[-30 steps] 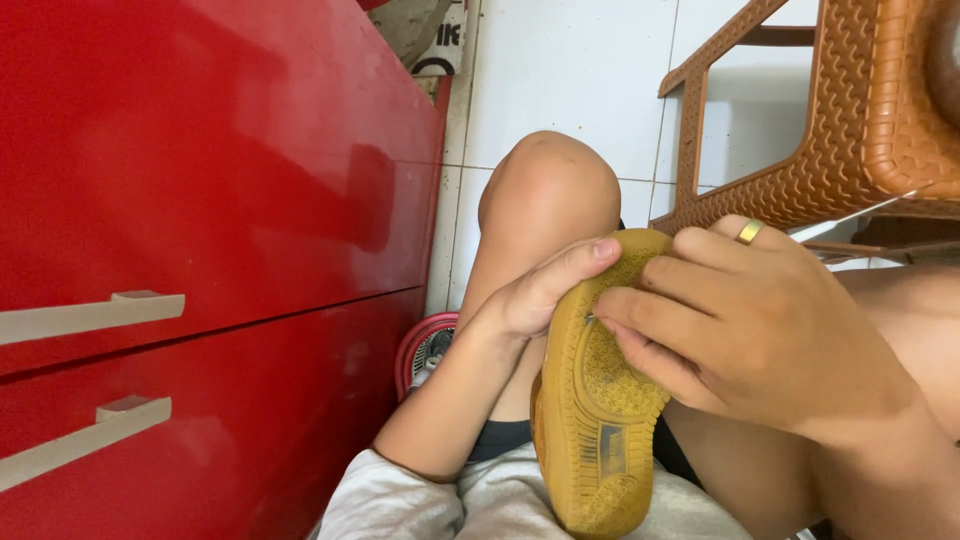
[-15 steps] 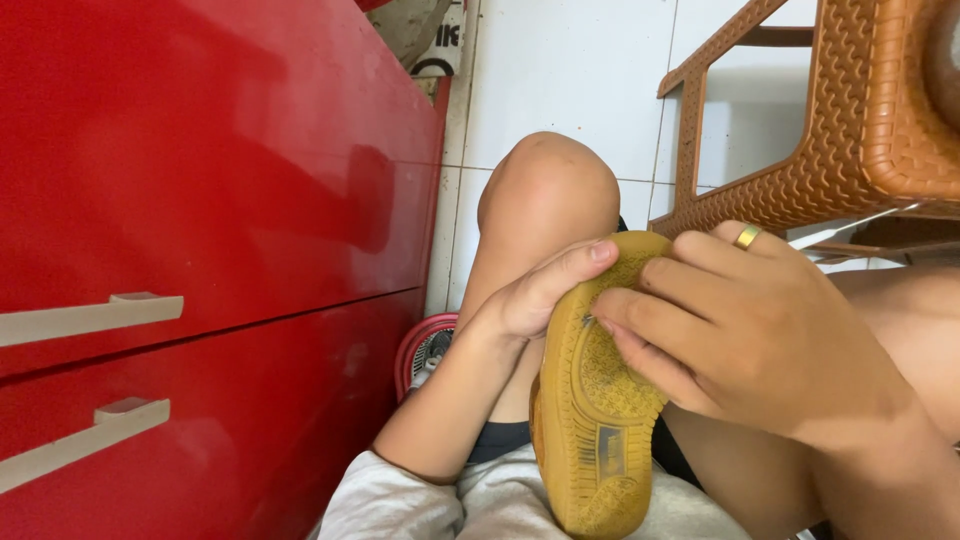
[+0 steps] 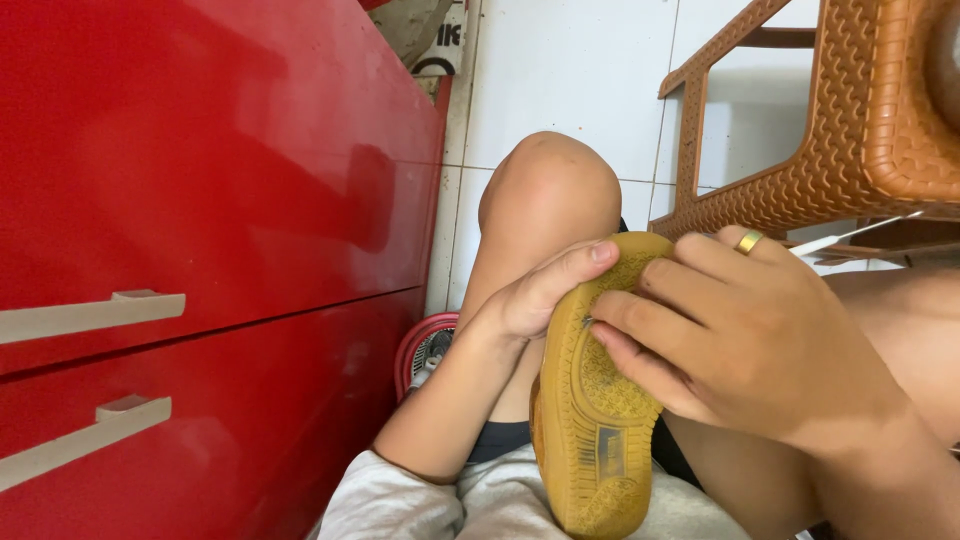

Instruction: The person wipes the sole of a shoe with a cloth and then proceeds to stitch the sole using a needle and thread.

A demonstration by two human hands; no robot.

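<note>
At far left, a glossy red cabinet [image 3: 200,250] with pale handles runs off-frame. Beside it, the left hand [image 3: 535,295] curls its fingers round a tan shoe [image 3: 600,400], held sole-up over the lap, upper hidden. On the ridged rubber sole, the ringed right hand [image 3: 760,340] presses its fingers. Behind stands a woven brown plastic chair [image 3: 850,120], cropped.

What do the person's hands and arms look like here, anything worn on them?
Both forearms are bare. The right hand wears a plain gold-coloured ring on one finger. The left hand shows no ring or glove, and no watch or wristband shows on either wrist.
</note>
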